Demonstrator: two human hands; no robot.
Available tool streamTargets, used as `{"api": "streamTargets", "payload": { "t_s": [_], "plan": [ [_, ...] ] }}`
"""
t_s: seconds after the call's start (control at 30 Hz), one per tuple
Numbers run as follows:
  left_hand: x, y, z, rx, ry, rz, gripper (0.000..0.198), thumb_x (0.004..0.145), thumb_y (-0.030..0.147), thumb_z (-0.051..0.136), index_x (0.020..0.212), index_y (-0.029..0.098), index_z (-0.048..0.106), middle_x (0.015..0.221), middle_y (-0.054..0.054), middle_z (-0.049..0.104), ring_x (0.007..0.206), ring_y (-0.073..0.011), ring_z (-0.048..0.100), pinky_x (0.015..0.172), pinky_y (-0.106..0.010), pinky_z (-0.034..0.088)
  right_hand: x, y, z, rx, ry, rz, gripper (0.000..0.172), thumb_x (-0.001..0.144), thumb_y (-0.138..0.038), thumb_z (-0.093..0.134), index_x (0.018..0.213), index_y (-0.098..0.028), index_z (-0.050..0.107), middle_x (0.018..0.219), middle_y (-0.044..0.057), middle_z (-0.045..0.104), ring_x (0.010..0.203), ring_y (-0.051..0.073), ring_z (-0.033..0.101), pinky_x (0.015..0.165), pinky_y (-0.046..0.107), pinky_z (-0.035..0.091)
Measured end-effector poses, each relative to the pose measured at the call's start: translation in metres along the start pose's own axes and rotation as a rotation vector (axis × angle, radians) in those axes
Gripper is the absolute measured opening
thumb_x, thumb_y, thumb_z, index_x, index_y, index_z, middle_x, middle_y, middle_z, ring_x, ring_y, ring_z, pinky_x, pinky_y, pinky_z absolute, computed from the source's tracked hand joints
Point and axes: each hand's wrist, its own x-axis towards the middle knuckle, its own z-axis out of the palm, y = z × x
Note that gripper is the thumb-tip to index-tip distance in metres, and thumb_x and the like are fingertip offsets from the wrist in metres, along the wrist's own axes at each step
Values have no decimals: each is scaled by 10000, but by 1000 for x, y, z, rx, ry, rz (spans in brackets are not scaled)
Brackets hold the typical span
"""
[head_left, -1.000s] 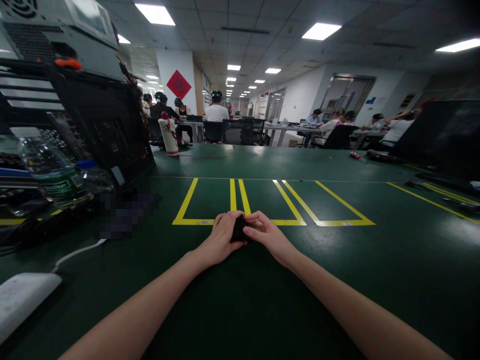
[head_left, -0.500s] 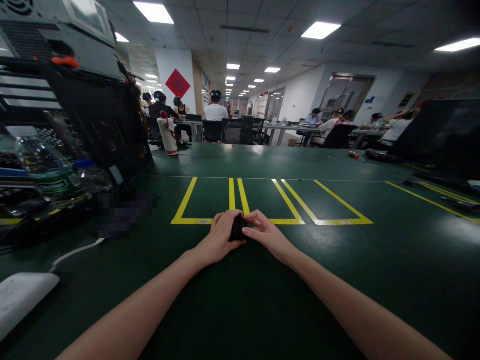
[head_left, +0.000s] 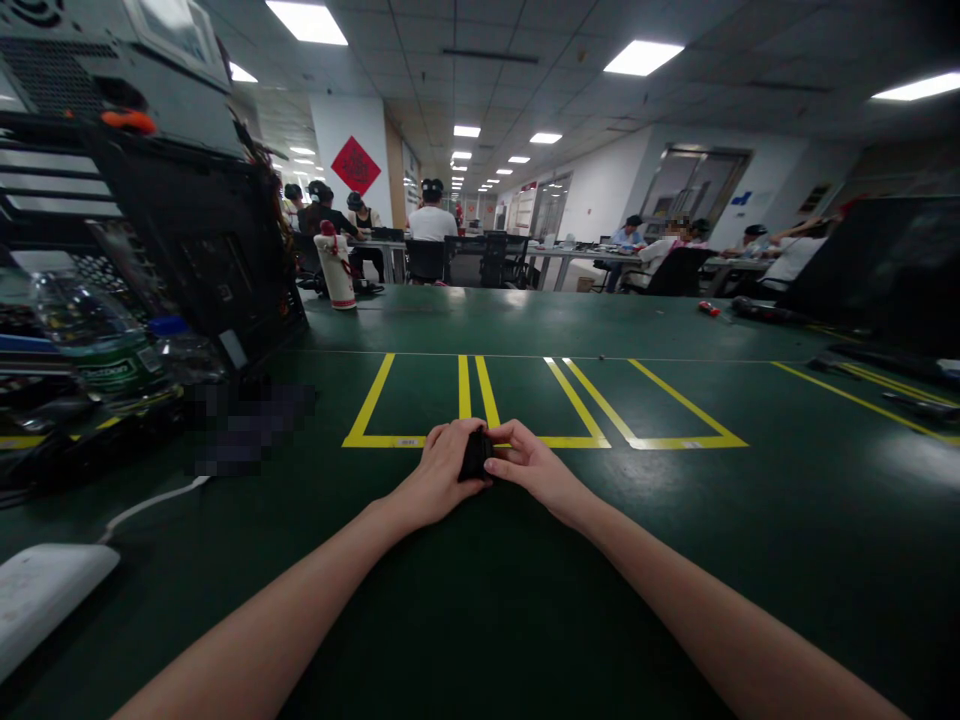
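A small black object (head_left: pixel 475 456) is held between my two hands near the middle of the green table (head_left: pixel 480 590); its exact kind cannot be made out. My left hand (head_left: pixel 444 468) wraps around its left side, fingers over the top and thumb along the near edge. On the other side, the thumb and fingers of my right hand (head_left: pixel 526 462) pinch the object's right edge. Just beyond both hands runs yellow tape (head_left: pixel 570 442) that marks out rectangles on the tabletop.
At the left stand a black computer case (head_left: pixel 202 240), a water bottle (head_left: pixel 97 340) and a white power strip (head_left: pixel 52 590) with a cable. A white cylindrical container (head_left: pixel 337 270) stands further back. Dark equipment (head_left: pixel 885 280) sits at the right. Several people work at desks beyond.
Both hands stay in place around the black object. The right fingers have shifted very slightly against its edge; otherwise little differs.
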Motion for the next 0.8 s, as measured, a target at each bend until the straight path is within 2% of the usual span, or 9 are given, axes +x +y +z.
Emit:
{"api": "streamTargets", "payload": {
  "t_s": [0.07,0.23,0.37,0.47,0.63,0.8],
  "plan": [
    [0,0,0,-3,1,1,574,677,203,606,1156,241,293,1150,-38,404,1071,-231,363,920,-403,305,-1,-1,0,25,-9,0,270,671,-200,607,898,-225,464,1023,10,501,934,156,532,804,328,430],
    [1,-1,1,14,20,26,579,668,202,615,1150,233,297,1133,-43,416,1066,-229,375,931,-408,288,1,0,3,-15,66,-22,212,685,-246,592,864,-212,482,948,7,513,845,136,548,757,313,440],
    [1,0,1,24,26,48,583,670,208,616,1153,228,289,1127,-51,419,1068,-230,381,929,-407,290,3,5,2,-36,89,-36,265,683,-247,590,928,-225,491,997,20,512,893,152,539,809,343,419],
    [1,1,0,25,17,31,581,677,210,609,1158,231,283,1133,-49,417,1068,-232,376,928,-409,292,3,5,0,-31,66,-14,280,693,-232,579,959,-227,493,1030,27,509,952,165,520,847,358,402],
    [0,1,-1,14,7,12,556,686,206,595,1152,241,293,1140,-40,412,1069,-232,374,927,-412,291,0,0,0,74,-40,-11,317,661,-157,606,931,-232,459,1016,11,503,952,155,524,814,333,426],
    [0,0,-1,18,9,15,582,676,217,608,1162,239,289,1132,-41,413,1069,-229,375,939,-410,277,-2,1,3,48,32,-20,234,683,-218,595,882,-215,473,962,8,520,927,153,528,800,324,430]
  ]
}}
